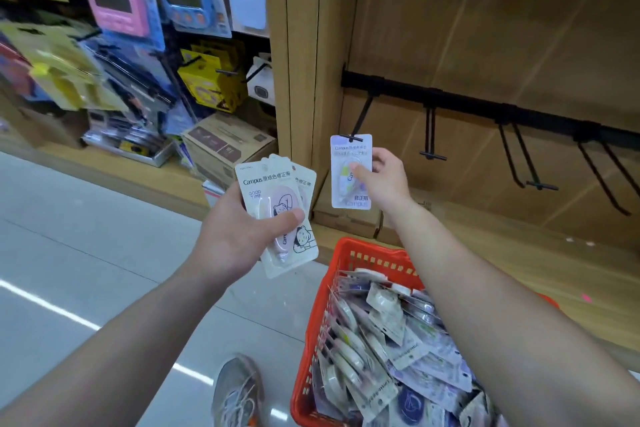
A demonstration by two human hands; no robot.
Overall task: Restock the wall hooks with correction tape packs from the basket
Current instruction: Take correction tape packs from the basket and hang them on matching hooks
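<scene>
The correction tape pack (351,172) sits at the tip of the leftmost hook (362,118), and your right hand (384,180) pinches its face, seemingly to steer the hang-hole on. Your left hand (235,236) grips a fan of packs (277,198) close by, likely as ready supply. The red basket (349,253) stands below your arm; the neighbouring hooks (431,135) hang bare, with nothing blocking them

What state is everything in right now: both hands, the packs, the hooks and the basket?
Left hand: grips a fanned stack of packs.
Stack: held in the air, on no hook.
Right hand: pinches a single pack.
Single pack: its hole is at the leftmost hook's tip.
Leftmost hook: bare but for that pack.
Other hooks: bare.
Basket: heaped with packs.
</scene>
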